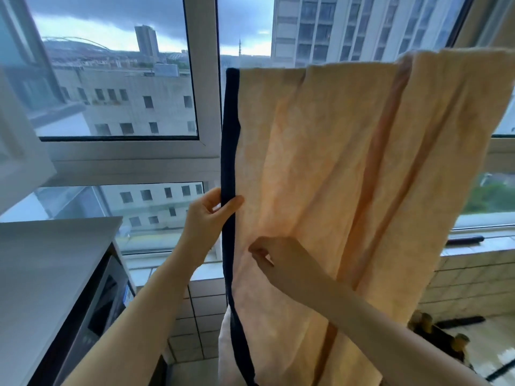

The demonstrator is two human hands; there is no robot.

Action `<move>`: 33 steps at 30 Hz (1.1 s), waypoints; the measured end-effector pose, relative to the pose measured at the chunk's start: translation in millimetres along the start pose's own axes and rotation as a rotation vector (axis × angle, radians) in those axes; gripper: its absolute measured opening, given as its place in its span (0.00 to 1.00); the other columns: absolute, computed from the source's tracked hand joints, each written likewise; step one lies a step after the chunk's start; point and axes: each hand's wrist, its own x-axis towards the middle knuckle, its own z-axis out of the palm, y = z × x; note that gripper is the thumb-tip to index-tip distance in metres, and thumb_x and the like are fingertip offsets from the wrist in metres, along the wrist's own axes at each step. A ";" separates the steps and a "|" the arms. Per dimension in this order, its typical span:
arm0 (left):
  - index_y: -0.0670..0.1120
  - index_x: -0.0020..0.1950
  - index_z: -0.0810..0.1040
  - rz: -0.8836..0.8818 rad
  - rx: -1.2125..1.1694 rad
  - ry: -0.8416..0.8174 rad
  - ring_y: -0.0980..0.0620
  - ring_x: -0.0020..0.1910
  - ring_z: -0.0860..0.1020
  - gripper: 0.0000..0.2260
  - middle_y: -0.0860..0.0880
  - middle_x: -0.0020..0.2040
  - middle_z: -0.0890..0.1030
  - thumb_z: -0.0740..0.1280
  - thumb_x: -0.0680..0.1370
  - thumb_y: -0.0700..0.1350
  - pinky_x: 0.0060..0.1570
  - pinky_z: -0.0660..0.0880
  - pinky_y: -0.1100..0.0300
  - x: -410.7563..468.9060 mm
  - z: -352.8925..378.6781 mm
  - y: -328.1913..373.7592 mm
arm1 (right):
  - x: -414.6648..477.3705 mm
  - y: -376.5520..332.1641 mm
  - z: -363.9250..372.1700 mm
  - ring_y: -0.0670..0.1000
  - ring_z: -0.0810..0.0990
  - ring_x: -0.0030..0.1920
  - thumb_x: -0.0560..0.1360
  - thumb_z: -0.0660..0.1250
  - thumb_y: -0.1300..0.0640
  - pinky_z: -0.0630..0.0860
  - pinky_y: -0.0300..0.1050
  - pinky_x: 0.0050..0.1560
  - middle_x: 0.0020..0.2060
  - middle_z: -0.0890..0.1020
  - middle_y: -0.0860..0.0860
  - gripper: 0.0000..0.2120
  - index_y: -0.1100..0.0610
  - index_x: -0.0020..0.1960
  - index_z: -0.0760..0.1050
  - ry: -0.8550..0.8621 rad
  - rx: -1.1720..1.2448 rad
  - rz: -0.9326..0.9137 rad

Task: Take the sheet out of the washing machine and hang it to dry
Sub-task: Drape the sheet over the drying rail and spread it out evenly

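Observation:
A pale orange sheet (348,162) with a dark navy border along its left edge hangs in folds from above, in front of the window. My left hand (207,215) pinches the navy border about halfway down, thumb in front and fingers behind. Lower and a little to the right, my right hand (271,259) pinches the orange cloth. The rail or line that carries the sheet is hidden behind its top edge. The washing machine (92,307) stands at the lower left, its dark front seen at an angle.
White-framed windows (206,107) fill the wall ahead, above a tiled sill (206,302). A white shelf or cabinet (25,151) juts in at the left over the machine's grey top. Dark objects stand on the floor at lower right (443,332).

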 end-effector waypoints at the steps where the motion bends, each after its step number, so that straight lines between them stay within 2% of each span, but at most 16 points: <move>1: 0.49 0.50 0.83 0.023 -0.004 0.002 0.49 0.47 0.84 0.09 0.49 0.47 0.85 0.70 0.72 0.48 0.47 0.82 0.56 4.7 1.0 7.3 | 1.9 -1.6 -17.9 0.45 0.80 0.48 0.81 0.59 0.53 0.75 0.35 0.52 0.52 0.83 0.46 0.12 0.50 0.60 0.78 0.050 -0.001 -0.027; 4: 0.47 0.52 0.83 0.075 -0.014 0.017 0.47 0.47 0.83 0.12 0.47 0.47 0.85 0.71 0.72 0.50 0.50 0.81 0.55 20.2 2.8 29.9 | 8.1 -8.0 -76.6 0.44 0.79 0.48 0.80 0.61 0.56 0.75 0.37 0.50 0.51 0.83 0.46 0.10 0.51 0.58 0.79 0.205 -0.050 -0.103; 6: 0.46 0.50 0.84 0.092 -0.036 0.056 0.46 0.45 0.83 0.13 0.46 0.44 0.85 0.71 0.70 0.52 0.51 0.80 0.53 30.2 5.0 44.8 | 14.3 -9.9 -118.9 0.45 0.78 0.48 0.78 0.64 0.60 0.75 0.39 0.50 0.49 0.83 0.47 0.09 0.53 0.55 0.80 0.369 -0.135 -0.172; 9: 0.46 0.48 0.84 0.097 -0.099 0.134 0.49 0.41 0.82 0.13 0.47 0.41 0.85 0.71 0.69 0.53 0.48 0.80 0.52 42.5 9.7 63.8 | 20.9 -4.1 -180.2 0.47 0.79 0.49 0.75 0.65 0.67 0.74 0.39 0.53 0.48 0.83 0.49 0.10 0.57 0.53 0.81 0.614 -0.204 -0.255; 11: 0.45 0.47 0.84 0.107 -0.113 0.158 0.48 0.41 0.81 0.13 0.47 0.40 0.84 0.71 0.69 0.52 0.45 0.79 0.54 50.0 12.5 72.0 | 24.4 7.0 -217.1 0.47 0.75 0.53 0.76 0.64 0.68 0.69 0.38 0.57 0.51 0.81 0.49 0.13 0.56 0.56 0.79 0.691 -0.299 -0.212; 14: 0.47 0.45 0.85 0.125 -0.096 0.190 0.45 0.42 0.81 0.06 0.44 0.41 0.85 0.70 0.74 0.48 0.46 0.80 0.52 55.8 16.0 78.7 | 32.9 26.6 -256.2 0.46 0.68 0.57 0.75 0.64 0.67 0.63 0.38 0.58 0.55 0.78 0.50 0.16 0.57 0.61 0.76 0.712 -0.430 -0.096; 18: 0.48 0.44 0.84 0.152 -0.061 0.205 0.40 0.42 0.81 0.09 0.40 0.43 0.83 0.68 0.74 0.51 0.47 0.79 0.47 57.5 25.9 89.3 | 46.0 43.6 -287.3 0.53 0.69 0.63 0.76 0.67 0.56 0.66 0.49 0.65 0.59 0.76 0.53 0.15 0.56 0.61 0.76 0.585 -0.597 -0.022; 22: 0.47 0.45 0.83 0.161 -0.066 0.226 0.42 0.41 0.81 0.10 0.41 0.41 0.83 0.68 0.73 0.52 0.44 0.80 0.50 58.4 37.0 99.8 | 50.1 47.8 -299.2 0.49 0.77 0.52 0.76 0.66 0.50 0.68 0.50 0.61 0.51 0.79 0.48 0.10 0.52 0.55 0.78 0.484 -0.631 -0.068; 26: 0.44 0.42 0.83 0.183 -0.017 0.239 0.43 0.38 0.78 0.09 0.34 0.42 0.81 0.68 0.77 0.47 0.45 0.78 0.48 56.2 51.1 107.6 | 51.4 50.5 -311.8 0.46 0.78 0.44 0.76 0.69 0.51 0.75 0.46 0.55 0.44 0.81 0.47 0.08 0.53 0.52 0.80 0.460 -0.501 -0.144; 30: 0.42 0.42 0.83 0.199 0.052 0.298 0.41 0.38 0.77 0.10 0.31 0.42 0.79 0.68 0.77 0.47 0.47 0.78 0.39 55.0 62.6 110.5 | 52.9 63.2 -322.6 0.44 0.79 0.45 0.75 0.70 0.57 0.72 0.40 0.58 0.46 0.84 0.48 0.07 0.55 0.51 0.83 0.521 -0.338 -0.205; 33: 0.47 0.40 0.83 0.222 0.083 0.354 0.43 0.36 0.78 0.09 0.36 0.40 0.81 0.68 0.77 0.48 0.42 0.79 0.47 55.5 71.3 109.1 | 53.5 80.4 -328.7 0.43 0.77 0.43 0.75 0.69 0.60 0.68 0.31 0.52 0.45 0.84 0.49 0.06 0.56 0.50 0.83 0.584 -0.381 -0.240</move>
